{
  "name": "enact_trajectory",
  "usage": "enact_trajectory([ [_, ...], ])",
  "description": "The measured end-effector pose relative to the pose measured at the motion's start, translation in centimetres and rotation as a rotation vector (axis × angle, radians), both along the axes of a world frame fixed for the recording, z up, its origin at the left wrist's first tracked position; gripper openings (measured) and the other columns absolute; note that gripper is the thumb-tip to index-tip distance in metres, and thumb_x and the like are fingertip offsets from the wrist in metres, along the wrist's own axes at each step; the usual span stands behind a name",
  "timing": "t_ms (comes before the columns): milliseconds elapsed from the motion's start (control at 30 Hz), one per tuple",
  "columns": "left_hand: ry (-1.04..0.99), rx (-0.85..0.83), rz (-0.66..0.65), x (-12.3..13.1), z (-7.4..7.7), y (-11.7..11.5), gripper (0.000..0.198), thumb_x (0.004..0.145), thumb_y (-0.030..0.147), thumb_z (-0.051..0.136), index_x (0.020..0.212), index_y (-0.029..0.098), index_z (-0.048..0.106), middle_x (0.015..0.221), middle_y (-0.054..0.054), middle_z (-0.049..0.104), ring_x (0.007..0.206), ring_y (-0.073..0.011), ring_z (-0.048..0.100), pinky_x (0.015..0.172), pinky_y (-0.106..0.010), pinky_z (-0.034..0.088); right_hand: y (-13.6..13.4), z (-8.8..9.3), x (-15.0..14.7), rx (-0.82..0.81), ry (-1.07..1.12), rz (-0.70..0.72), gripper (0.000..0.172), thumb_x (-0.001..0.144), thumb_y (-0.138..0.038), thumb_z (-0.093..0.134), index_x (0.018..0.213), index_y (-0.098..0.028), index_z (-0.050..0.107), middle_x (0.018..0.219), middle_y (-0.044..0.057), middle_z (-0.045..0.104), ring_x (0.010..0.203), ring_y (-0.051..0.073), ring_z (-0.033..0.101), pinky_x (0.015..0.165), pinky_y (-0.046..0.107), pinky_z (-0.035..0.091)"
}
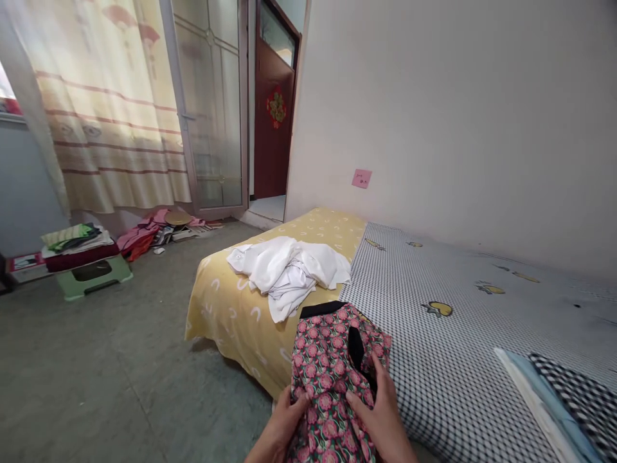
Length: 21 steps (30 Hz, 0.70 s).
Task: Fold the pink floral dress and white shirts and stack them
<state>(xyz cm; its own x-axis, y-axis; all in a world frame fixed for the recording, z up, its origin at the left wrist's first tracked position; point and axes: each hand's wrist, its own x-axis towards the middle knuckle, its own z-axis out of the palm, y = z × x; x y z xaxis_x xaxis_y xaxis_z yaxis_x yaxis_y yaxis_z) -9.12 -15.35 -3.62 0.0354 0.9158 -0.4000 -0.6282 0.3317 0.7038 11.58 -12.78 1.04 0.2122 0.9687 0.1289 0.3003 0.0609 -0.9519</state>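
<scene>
Bed (pixel 414 334), floral garment (pixel 325 373) between 2 hands (pixel 285 418) (pixel 383 415)

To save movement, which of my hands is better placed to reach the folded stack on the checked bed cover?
Probably your right hand: it is nearer the folded stack, while your left hand is farther away, across the floral garment. Both hands hold that garment.

One floral garment (pixel 325 370), one green stool (pixel 72 285), one pink note (pixel 361 179).
</scene>
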Motion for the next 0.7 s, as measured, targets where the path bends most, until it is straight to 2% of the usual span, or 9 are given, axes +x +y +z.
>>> enact_trajectory([
  [67,0.019,0.055,0.05,-0.8,0.7,-0.4,0.058,0.056,0.045,0.095,0.103,0.019,0.073,0.109,-0.014,0.079,0.114,-0.0362,0.07,0.11,-0.048,0.05,0.7,-0.1,0.3,-0.143,0.202,-0.036,0.065,0.066,-0.056,0.079,0.12,-0.022,0.067,0.131,0.01,0.067,0.128,0.034,0.058,0.109,0.047,0.047],
  [133,0.019,0.065,0.122,-2.4,1.6,-1.0,0.055,0.058,0.041,0.094,0.104,0.02,0.073,0.111,-0.013,0.079,0.114,-0.0352,0.071,0.109,-0.048,0.051,0.9,0.1,1.5,-0.263,0.526,-0.081,0.05,0.064,-0.054,0.081,0.102,-0.022,0.072,0.096,0.004,0.074,0.089,0.026,0.071,0.079,0.038,0.059],
  [200,0.027,0.033,0.191,-4.3,2.7,-1.6,0.052,0.061,0.037,0.093,0.106,0.021,0.073,0.112,-0.01,0.079,0.114,-0.0329,0.071,0.107,-0.046,0.053,0.7,0.7,3.6,-0.245,0.782,-0.146,0.044,0.06,-0.046,0.086,0.094,-0.023,0.071,0.07,-0.004,0.064,0.059,0.014,0.06,0.054,0.026,0.052],
  [267,0.029,-0.006,0.219,-5.8,3.7,-2.3,0.051,0.062,0.033,0.092,0.108,0.022,0.072,0.113,-0.008,0.079,0.113,-0.031,0.071,0.103,-0.043,0.056,0.1,1.6,6.4,-0.172,0.93,-0.202,0.04,0.058,-0.036,0.089,0.09,-0.023,0.07,0.059,-0.01,0.05,0.047,0.007,0.045,0.044,0.018,0.043],
  [367,0.016,-0.066,0.231,-6.9,4.5,-3.1,0.052,0.06,0.028,0.093,0.107,0.021,0.071,0.111,-0.008,0.08,0.109,-0.0303,0.073,0.097,-0.04,0.059,-1.2,3.2,10.9,-0.099,1.024,-0.33,0.032,0.059,-0.027,0.086,0.084,-0.022,0.066,0.056,-0.011,0.042,0.045,0.004,0.038,0.041,0.014,0.039],
  [467,-0.007,-0.11,0.261,-6.5,4.4,-3.2,0.049,0.062,0.024,0.091,0.106,0.021,0.07,0.109,-0.008,0.08,0.107,-0.0296,0.074,0.094,-0.039,0.061,-2.5,4.6,13.5,-0.064,0.951,-0.443,0.03,0.06,-0.024,0.084,0.084,-0.023,0.067,0.057,-0.01,0.045,0.047,0.006,0.041,0.043,0.016,0.042],
  [567,-0.064,-0.171,0.296,-5.6,3.7,-2.7,0.048,0.067,0.019,0.087,0.11,0.022,0.068,0.108,-0.008,0.08,0.104,-0.0281,0.075,0.095,-0.04,0.06,-3.0,5.7,12.4,-0.094,0.761,-0.367,0.037,0.06,-0.035,0.086,0.092,-0.025,0.07,0.068,-0.005,0.057,0.056,0.01,0.053,0.051,0.022,0.05],
  [633,-0.117,-0.25,0.301,-5.1,3.1,-2.4,0.049,0.07,0.019,0.085,0.115,0.022,0.066,0.105,-0.008,0.08,0.102,-0.0283,0.076,0.094,-0.043,0.061,-2.2,6.2,10.2,-0.141,0.585,-0.258,0.046,0.061,-0.046,0.085,0.1,-0.024,0.071,0.087,0.001,0.067,0.07,0.016,0.063,0.058,0.027,0.055],
  [700,-0.17,-0.334,0.287,-5.1,2.6,-2.1,0.053,0.072,0.02,0.083,0.121,0.023,0.064,0.103,-0.009,0.081,0.1,-0.0299,0.076,0.093,-0.045,0.061,-0.3,6.5,7.7,-0.153,0.369,-0.15,0.054,0.064,-0.053,0.081,0.109,-0.025,0.07,0.114,0.005,0.067,0.085,0.021,0.067,0.066,0.032,0.057],
])
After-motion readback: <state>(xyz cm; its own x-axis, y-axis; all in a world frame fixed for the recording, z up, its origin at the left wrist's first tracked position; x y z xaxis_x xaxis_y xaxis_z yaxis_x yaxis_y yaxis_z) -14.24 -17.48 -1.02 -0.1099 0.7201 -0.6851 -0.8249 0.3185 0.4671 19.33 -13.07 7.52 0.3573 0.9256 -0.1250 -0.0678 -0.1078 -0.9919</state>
